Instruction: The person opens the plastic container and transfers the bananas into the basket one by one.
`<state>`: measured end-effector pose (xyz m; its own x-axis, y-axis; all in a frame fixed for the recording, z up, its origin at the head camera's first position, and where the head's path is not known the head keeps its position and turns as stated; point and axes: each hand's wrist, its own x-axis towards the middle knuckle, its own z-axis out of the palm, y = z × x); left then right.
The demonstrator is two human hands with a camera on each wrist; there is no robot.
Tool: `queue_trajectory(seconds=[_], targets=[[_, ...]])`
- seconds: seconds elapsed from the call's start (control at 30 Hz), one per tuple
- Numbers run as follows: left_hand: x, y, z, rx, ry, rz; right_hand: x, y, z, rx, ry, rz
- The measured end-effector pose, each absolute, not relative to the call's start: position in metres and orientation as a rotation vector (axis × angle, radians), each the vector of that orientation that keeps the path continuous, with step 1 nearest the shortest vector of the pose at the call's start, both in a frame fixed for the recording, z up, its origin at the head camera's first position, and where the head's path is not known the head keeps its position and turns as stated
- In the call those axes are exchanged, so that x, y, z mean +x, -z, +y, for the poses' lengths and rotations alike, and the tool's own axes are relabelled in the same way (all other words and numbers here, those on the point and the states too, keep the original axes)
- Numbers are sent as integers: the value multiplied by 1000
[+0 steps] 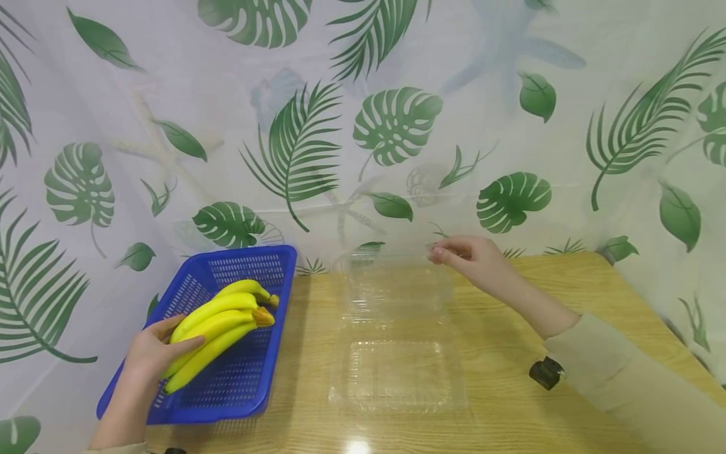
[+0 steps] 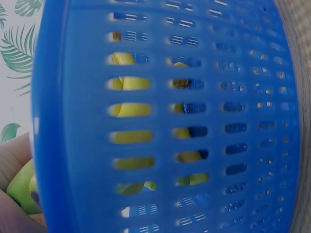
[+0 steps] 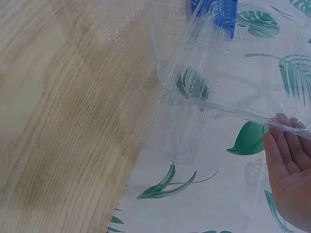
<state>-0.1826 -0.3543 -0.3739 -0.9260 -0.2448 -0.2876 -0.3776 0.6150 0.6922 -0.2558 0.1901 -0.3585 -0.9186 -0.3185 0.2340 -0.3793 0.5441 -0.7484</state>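
Observation:
A bunch of yellow bananas (image 1: pixel 224 315) lies in a blue slotted basket (image 1: pixel 238 397) at the table's left. My left hand (image 1: pixel 180 335) grips the bunch at its near end, thumb above and fingers wrapped over it. In the left wrist view the basket wall (image 2: pixel 243 121) fills the frame, with the bananas (image 2: pixel 129 109) showing through its slots. A clear plastic clamshell container (image 1: pixel 397 372) sits mid-table, its lid (image 1: pixel 397 284) standing upright. My right hand (image 1: pixel 445 254) pinches the lid's top right corner. The right wrist view shows my fingertips (image 3: pixel 284 141) on the lid's rim (image 3: pixel 228 104).
The wooden table (image 1: pixel 567 296) runs to a leaf-print curtain (image 1: pixel 397 126) that hangs behind and on both sides. A small black object (image 1: pixel 546 372) shows beside my right sleeve. The basket's corner (image 3: pixel 214 12) appears through the clear lid.

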Motion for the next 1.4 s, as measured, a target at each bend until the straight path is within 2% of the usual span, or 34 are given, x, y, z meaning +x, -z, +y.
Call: queue_trajectory(seconds=[1.4], targets=[[-184, 401, -365, -476, -905, 2720, -256, 359, 190, 604, -1309, -2707]])
